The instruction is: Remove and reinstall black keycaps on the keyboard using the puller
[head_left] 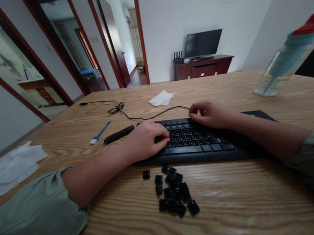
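A black keyboard (183,150) lies on the table in front of me, with several middle keys stripped of their caps. My left hand (150,140) rests over its left end, thumb and fingers pinched together at the keys; whatever is between the fingertips is hidden. At the keyboard's back edge, my right hand (209,114) is curled, with the thumb over the top and the fingers by the rear edge. Several loose black keycaps (175,180) lie in a heap on the near side of the keyboard.
Left of the keyboard are a black stick-like object (119,134) and a small blue brush (101,132). White tissues (15,165) lie far left, another tissue (162,98) behind. A coiled cable (116,108) runs to the keyboard. A bottle (281,60) stands at right on the wooden table (242,206).
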### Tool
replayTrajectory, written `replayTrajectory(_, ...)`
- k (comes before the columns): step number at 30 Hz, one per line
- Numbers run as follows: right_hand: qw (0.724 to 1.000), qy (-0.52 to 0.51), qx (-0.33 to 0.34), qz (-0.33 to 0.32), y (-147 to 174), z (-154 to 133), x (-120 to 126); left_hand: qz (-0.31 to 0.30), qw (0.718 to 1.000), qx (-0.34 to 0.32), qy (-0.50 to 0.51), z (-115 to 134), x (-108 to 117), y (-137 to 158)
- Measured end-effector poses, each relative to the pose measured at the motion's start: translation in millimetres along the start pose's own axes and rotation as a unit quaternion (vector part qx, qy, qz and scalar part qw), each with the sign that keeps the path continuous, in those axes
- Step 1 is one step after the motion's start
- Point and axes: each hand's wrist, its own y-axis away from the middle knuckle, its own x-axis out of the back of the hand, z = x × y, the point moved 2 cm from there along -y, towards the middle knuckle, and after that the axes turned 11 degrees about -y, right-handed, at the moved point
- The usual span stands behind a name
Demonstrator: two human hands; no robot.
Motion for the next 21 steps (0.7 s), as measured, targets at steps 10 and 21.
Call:
replayTrajectory(10,0.974,-0.031,0.22,-0.039,21,-75,-13,0.006,1.0,0.004,-0.009,-1,-2,1)
replayTrajectory(21,0.979,-0.031,0.201,-0.034,21,-72,-35,0.038,0.998,-0.031,-0.033,-2,1,8)
